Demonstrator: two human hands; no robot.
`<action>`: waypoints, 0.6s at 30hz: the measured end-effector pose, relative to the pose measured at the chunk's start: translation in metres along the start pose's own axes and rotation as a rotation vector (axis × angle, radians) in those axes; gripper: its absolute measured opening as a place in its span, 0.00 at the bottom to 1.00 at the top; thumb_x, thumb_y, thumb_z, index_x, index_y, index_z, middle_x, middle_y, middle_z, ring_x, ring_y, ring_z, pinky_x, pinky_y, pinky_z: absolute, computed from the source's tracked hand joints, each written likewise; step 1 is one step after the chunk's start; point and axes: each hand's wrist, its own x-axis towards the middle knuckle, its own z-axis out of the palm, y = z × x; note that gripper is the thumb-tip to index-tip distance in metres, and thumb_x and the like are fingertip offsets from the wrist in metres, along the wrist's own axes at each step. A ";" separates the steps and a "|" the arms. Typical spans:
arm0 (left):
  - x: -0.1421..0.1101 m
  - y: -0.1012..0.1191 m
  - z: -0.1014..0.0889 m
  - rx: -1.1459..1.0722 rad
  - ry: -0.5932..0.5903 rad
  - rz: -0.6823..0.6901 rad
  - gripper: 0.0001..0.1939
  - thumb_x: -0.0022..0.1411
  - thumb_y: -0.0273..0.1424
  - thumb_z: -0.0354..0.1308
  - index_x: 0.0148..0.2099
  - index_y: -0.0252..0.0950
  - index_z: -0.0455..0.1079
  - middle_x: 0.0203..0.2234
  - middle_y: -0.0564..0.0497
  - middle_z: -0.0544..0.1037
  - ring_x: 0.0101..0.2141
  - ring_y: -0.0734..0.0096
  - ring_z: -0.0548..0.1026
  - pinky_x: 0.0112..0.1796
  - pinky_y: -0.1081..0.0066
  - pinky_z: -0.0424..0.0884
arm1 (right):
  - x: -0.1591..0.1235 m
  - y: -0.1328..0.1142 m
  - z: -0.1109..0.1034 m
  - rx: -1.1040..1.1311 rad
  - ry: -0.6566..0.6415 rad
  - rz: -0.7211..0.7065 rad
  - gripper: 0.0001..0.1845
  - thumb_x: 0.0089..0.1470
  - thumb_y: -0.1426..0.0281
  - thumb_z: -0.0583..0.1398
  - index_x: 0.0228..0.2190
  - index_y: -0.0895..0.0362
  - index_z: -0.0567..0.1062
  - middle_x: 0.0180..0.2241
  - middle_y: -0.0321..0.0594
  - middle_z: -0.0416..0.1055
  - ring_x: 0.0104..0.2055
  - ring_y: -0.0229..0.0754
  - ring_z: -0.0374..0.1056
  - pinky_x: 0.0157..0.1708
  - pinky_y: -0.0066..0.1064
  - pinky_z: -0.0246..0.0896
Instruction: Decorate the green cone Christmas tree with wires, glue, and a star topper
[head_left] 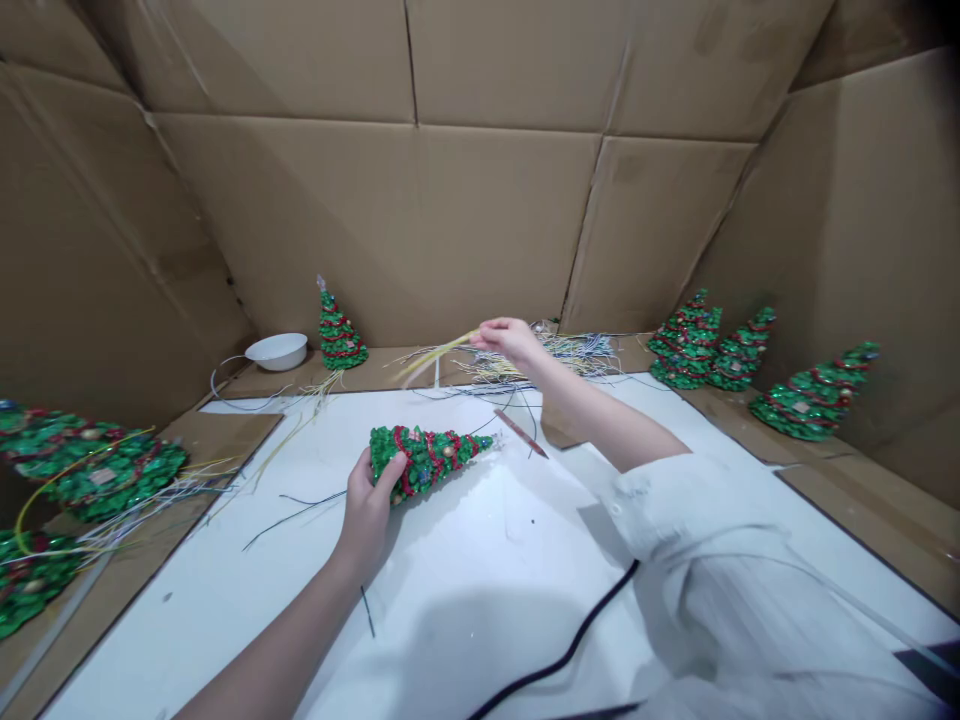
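Note:
My left hand (370, 500) is closed round the base end of a small green Christmas tree (427, 460), decorated with red garland and small baubles. The tree lies tilted on its side above the white tabletop (480, 600), its silvery tip pointing right. Farther back, my right hand (508, 338) pinches a thin bunch of yellowish wires (442, 350) that trails off to the left. Behind that hand lies a heap of loose white, blue and yellow wires (577, 355). A reddish-brown pencil-like stick (521, 433) rests on the table just past the tree's tip.
Cardboard walls (510, 220) enclose the table. A white bowl (277, 351) and a standing tree (341, 325) are at the back left. Several more trees (814, 395) line the right, others (97, 465) the left, near loose wires (165, 510). A black cable (562, 655) crosses the front.

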 end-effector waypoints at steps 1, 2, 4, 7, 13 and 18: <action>0.000 0.000 0.000 0.001 -0.001 0.003 0.17 0.55 0.41 0.63 0.42 0.36 0.70 0.35 0.51 0.77 0.38 0.67 0.73 0.41 0.71 0.68 | -0.004 0.009 0.007 -0.056 -0.030 0.008 0.08 0.57 0.82 0.54 0.29 0.59 0.65 0.26 0.41 0.75 0.33 0.35 0.75 0.38 0.26 0.73; 0.000 0.000 0.001 0.005 0.007 0.005 0.17 0.55 0.42 0.62 0.41 0.36 0.70 0.34 0.51 0.76 0.37 0.68 0.73 0.40 0.71 0.68 | -0.008 0.019 0.012 -0.119 -0.059 0.017 0.07 0.56 0.82 0.55 0.29 0.60 0.65 0.24 0.40 0.75 0.31 0.35 0.75 0.36 0.26 0.73; 0.000 0.000 0.000 0.027 0.044 0.010 0.17 0.55 0.45 0.61 0.39 0.36 0.70 0.31 0.53 0.75 0.34 0.69 0.72 0.37 0.73 0.68 | -0.013 0.036 0.018 -0.261 -0.119 0.020 0.06 0.55 0.81 0.57 0.28 0.60 0.67 0.21 0.37 0.73 0.27 0.35 0.74 0.32 0.27 0.72; 0.001 0.000 -0.001 0.069 0.081 0.000 0.19 0.54 0.48 0.61 0.36 0.36 0.70 0.26 0.54 0.72 0.29 0.71 0.69 0.32 0.74 0.66 | -0.017 0.050 0.016 -0.494 -0.230 -0.020 0.04 0.53 0.76 0.61 0.27 0.61 0.70 0.20 0.33 0.72 0.25 0.35 0.72 0.32 0.29 0.70; 0.000 0.002 0.001 0.057 0.070 -0.012 0.19 0.53 0.47 0.62 0.38 0.37 0.71 0.25 0.55 0.72 0.28 0.71 0.69 0.33 0.73 0.67 | -0.021 0.041 0.006 -0.859 -0.385 -0.155 0.05 0.52 0.77 0.59 0.28 0.61 0.76 0.26 0.40 0.76 0.33 0.39 0.73 0.38 0.28 0.62; 0.001 0.003 0.002 0.018 0.090 -0.027 0.19 0.51 0.46 0.63 0.38 0.36 0.72 0.28 0.53 0.76 0.30 0.69 0.72 0.34 0.71 0.68 | -0.022 0.030 0.009 -1.019 -0.393 -0.189 0.12 0.55 0.78 0.54 0.30 0.61 0.78 0.33 0.48 0.77 0.40 0.45 0.73 0.38 0.28 0.60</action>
